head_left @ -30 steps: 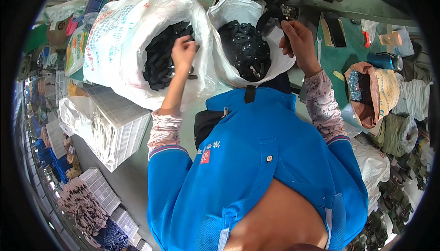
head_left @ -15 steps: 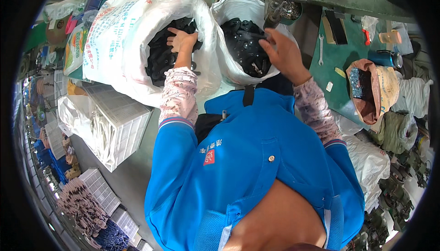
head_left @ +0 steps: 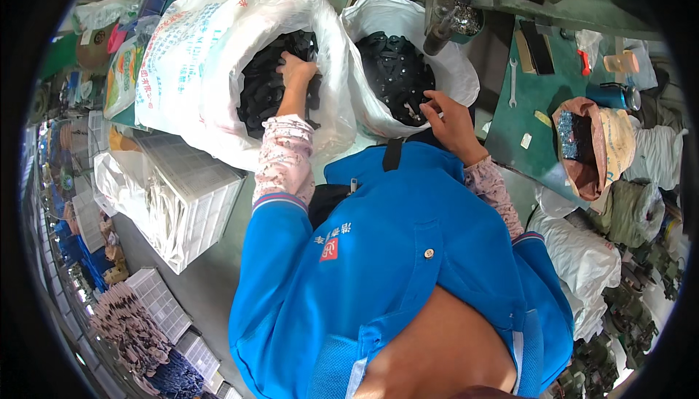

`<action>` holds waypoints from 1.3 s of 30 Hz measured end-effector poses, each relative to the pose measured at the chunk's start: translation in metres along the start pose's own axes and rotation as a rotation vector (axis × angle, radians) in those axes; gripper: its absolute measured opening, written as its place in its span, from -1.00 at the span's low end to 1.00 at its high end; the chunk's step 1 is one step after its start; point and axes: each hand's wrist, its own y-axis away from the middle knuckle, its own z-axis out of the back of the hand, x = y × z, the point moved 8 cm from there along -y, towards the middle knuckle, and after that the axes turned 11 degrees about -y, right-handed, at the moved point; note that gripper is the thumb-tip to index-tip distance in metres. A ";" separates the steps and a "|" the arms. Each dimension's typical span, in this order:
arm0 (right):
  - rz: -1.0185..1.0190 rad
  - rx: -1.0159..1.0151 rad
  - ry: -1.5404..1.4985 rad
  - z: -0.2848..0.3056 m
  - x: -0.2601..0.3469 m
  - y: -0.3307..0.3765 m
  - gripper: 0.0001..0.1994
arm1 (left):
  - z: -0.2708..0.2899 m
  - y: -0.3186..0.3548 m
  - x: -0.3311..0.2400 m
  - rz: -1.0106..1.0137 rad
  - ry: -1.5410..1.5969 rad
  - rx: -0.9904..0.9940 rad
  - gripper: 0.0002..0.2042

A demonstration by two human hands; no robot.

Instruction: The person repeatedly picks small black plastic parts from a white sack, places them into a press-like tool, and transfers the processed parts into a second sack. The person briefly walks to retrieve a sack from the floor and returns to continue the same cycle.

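Two white woven sacks stand side by side before me, both holding small black parts. Inside the larger left sack [head_left: 193, 71], my left hand [head_left: 297, 73] rests on the heap of black parts [head_left: 266, 93]. Its fingers are bent down and drawn together among the pieces; what they grip, if anything, is hidden. Near the close rim of the right sack [head_left: 459, 71] is my right hand [head_left: 450, 121], thumb and forefinger a little apart, with nothing visible between them. Beyond its fingertips lie more black parts [head_left: 397, 71], some with shiny dots.
A machine [head_left: 440, 35] with a metal head overhangs the right sack. On the green table at right lie a wrench [head_left: 512, 82], a blue flask [head_left: 615, 95] and a brown bag [head_left: 604, 155] of small shiny pieces. White crates [head_left: 196, 210] stand at lower left.
My right hand has drawn back from above the right sack toward me, to its near rim. My left hand's spread fingers have come together and bent down into the black parts.
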 end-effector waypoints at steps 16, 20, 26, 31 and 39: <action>0.026 0.053 0.019 -0.010 0.000 -0.001 -0.74 | 0.005 0.012 0.050 -0.372 0.923 0.209 -0.74; 0.048 0.093 -0.003 -0.018 0.000 -0.005 -0.75 | 0.023 0.013 0.069 -0.213 1.430 0.399 -0.93; 0.174 0.162 -0.088 -0.046 0.012 -0.009 -0.78 | 0.026 -0.002 0.083 -0.070 1.871 0.451 -0.90; 0.184 0.308 -0.193 -0.078 0.026 -0.011 -0.80 | 0.021 0.021 0.069 -0.092 1.913 0.538 -0.85; 0.193 0.154 -0.242 -0.069 0.046 -0.032 -0.81 | 0.021 0.132 -0.002 -0.472 1.505 0.743 -0.75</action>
